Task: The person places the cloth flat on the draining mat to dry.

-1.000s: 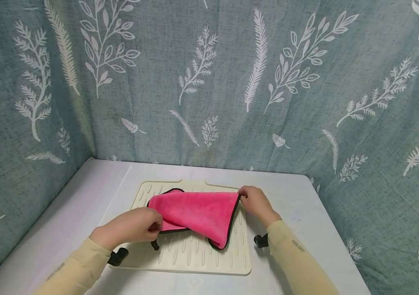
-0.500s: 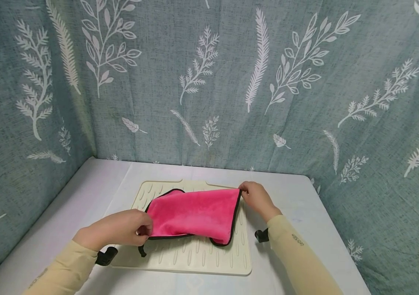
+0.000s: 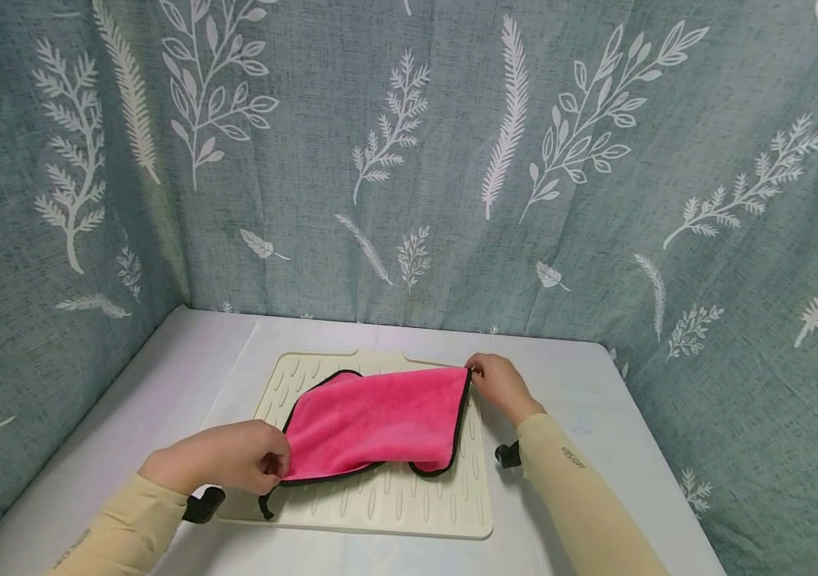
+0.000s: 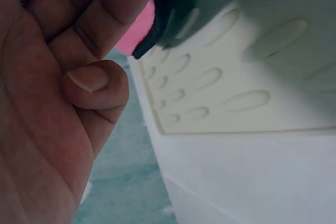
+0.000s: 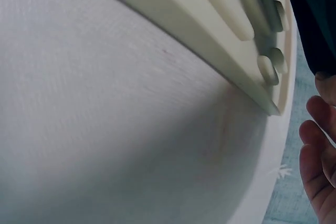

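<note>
A pink cloth (image 3: 380, 420) with black edging stretches between my two hands above a cream ridged mat (image 3: 445, 512). My left hand (image 3: 225, 456) pinches its near left corner, where a short black loop (image 3: 266, 506) hangs down. At the far right corner, my right hand (image 3: 503, 384) grips the cloth between thumb and fingers. The right edge droops and folds under near the mat. In the left wrist view, a bit of pink cloth (image 4: 137, 32) shows beyond the curled fingers. The right wrist view catches the dark underside of the cloth (image 5: 315, 19) at the fingertips.
The mat lies on a white table (image 3: 567, 400). Grey-green curtains (image 3: 294, 160) with white leaf prints enclose the table at the back and both sides. Black wrist camera mounts (image 3: 203, 506) stick out below both wrists.
My left hand has moved left and toward me, drawing the cloth's near left corner out and spreading it wider. My right hand has risen slightly, still holding its corner.
</note>
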`<act>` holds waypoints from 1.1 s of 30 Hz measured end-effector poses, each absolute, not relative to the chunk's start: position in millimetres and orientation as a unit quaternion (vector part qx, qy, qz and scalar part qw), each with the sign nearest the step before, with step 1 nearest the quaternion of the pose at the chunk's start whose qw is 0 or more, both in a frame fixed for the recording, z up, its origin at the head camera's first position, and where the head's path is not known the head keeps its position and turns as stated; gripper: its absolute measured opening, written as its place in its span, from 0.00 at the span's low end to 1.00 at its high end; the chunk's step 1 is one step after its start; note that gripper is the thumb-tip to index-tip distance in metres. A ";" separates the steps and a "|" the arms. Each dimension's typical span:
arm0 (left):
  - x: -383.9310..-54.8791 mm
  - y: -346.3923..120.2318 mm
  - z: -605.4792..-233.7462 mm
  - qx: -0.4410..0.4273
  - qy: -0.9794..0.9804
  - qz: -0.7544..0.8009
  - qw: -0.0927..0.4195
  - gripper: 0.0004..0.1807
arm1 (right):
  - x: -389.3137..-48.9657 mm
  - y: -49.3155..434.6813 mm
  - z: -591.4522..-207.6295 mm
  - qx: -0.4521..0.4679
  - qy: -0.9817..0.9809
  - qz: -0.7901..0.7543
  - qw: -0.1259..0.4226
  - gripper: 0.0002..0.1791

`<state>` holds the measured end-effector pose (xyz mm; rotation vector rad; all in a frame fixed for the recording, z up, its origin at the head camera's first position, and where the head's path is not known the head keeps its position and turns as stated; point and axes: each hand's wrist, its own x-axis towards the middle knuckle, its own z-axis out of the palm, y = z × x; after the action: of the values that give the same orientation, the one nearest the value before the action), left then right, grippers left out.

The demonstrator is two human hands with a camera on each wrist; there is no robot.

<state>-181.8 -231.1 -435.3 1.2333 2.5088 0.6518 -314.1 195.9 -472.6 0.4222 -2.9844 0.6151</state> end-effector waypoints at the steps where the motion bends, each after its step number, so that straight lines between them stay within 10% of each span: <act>1: -181.4 -230.7 -435.7 0.424 0.866 0.225 0.137 0.15 | -313.8 195.5 -473.5 0.137 -0.970 0.200 0.030 0.07; 33: -178.5 -228.6 -447.5 0.402 0.875 0.218 0.162 0.15 | -313.5 190.0 -481.1 0.132 -0.971 0.197 0.020 0.07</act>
<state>-178.5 -228.6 -447.5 1.1460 2.4960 0.6214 -313.5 190.0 -481.1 0.4081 -3.0128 0.6108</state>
